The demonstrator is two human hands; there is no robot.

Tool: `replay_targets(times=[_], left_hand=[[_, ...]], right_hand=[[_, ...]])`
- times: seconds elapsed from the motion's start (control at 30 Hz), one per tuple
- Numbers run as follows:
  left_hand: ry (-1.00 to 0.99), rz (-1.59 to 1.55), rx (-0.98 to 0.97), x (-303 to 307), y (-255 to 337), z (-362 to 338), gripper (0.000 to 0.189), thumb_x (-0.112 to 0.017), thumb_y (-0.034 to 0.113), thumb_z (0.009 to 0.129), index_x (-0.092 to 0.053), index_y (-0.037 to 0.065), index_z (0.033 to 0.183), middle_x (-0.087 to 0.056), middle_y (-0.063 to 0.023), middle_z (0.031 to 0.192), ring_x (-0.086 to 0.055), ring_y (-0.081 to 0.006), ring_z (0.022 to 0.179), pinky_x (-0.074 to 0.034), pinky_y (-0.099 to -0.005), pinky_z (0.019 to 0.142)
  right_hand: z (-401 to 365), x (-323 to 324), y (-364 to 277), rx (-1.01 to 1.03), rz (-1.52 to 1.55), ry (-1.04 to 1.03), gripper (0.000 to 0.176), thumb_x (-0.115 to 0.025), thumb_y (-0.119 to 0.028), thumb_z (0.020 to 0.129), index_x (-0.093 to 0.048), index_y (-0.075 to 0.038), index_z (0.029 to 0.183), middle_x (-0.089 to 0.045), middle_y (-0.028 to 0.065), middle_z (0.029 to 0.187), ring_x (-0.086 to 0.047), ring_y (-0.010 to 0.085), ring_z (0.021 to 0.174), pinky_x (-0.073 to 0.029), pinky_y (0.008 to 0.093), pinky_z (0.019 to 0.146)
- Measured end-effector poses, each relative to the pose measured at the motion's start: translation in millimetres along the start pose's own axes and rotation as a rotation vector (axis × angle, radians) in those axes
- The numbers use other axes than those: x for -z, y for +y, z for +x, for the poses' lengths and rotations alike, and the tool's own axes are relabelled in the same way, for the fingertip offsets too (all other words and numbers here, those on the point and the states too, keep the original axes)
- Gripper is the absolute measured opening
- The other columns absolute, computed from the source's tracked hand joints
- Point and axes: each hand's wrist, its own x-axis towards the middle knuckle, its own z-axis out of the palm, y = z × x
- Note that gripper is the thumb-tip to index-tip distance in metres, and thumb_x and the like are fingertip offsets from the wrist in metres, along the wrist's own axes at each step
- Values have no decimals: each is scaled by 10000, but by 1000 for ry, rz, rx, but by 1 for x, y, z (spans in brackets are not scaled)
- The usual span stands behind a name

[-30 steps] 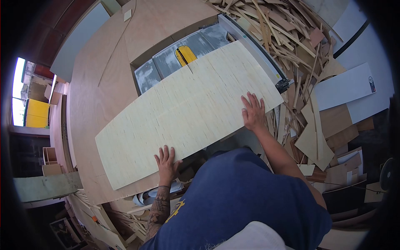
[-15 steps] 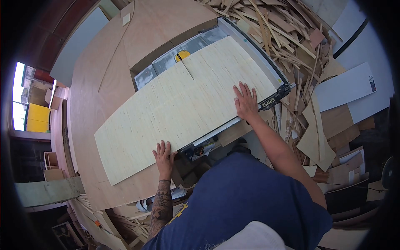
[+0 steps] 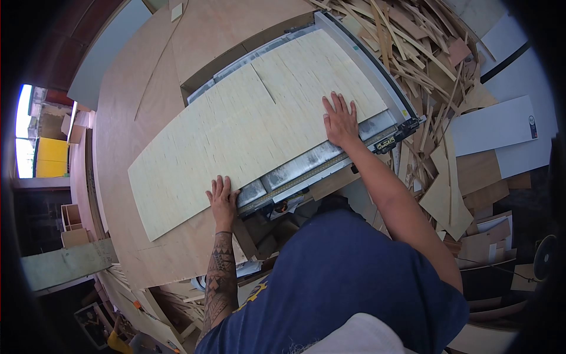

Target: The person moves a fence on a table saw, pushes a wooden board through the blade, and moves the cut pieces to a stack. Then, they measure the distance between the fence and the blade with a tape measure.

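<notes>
A pale plywood sheet (image 3: 236, 124) lies across the metal saw table (image 3: 306, 165) and the larger wooden surface around it. A narrow slit runs into the sheet from its far edge. My left hand (image 3: 221, 203) rests at the sheet's near edge, left of centre, with its fingers spread. Flat on the sheet's right part, near the same edge, lies my right hand (image 3: 341, 121), its fingers apart. Along the right side of the sheet runs a metal fence (image 3: 359, 59), with a black clamp-like end (image 3: 398, 135) at its near end. The sheet hides the yellow piece and the blade area.
A large brown wooden surface (image 3: 132, 127) surrounds the saw table. Scrap strips (image 3: 407, 53) are heaped beyond the fence at the right. White panels (image 3: 492, 127) and board offcuts lie at the far right. A person's partly visible limb shows at the lower left.
The sheet has slid away from my body, with both hands moving along. It now covers the yellow piece, and more of the metal table shows at the near side.
</notes>
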Motion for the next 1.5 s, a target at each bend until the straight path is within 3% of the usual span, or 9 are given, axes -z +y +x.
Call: replay_targets(times=[0.9,1.43,1.5], left_hand=[[-20,83,39,9,-30,152,630,-699,336,982,-496,178,1556,-403,-132,1654,-322,-362,1553,-251,-635,1233],[17,38,57,0,-50,207,622,-637,373,1022,-441,223,1593,-381,-125,1668,-291,-366,1565,-164,-650,1249],[21,38,58,1,-52,210,624,-633,372,1026,-432,224,1598,-380,-121,1669,-288,-360,1568,-162,-648,1250]], right_hand=[[148,-47,-25,15,-43,2,587,-461,-318,1034,-408,-161,1597,-309,148,1681,-267,324,1564,-156,607,1257],[201,-70,-23,1,-39,-39,595,-482,-340,1041,-384,-158,1600,-293,151,1687,-234,313,1580,-138,597,1271],[199,-77,-10,38,221,7,586,-517,-337,1034,-422,-139,1578,-294,197,1672,-227,375,1572,-149,612,1262]])
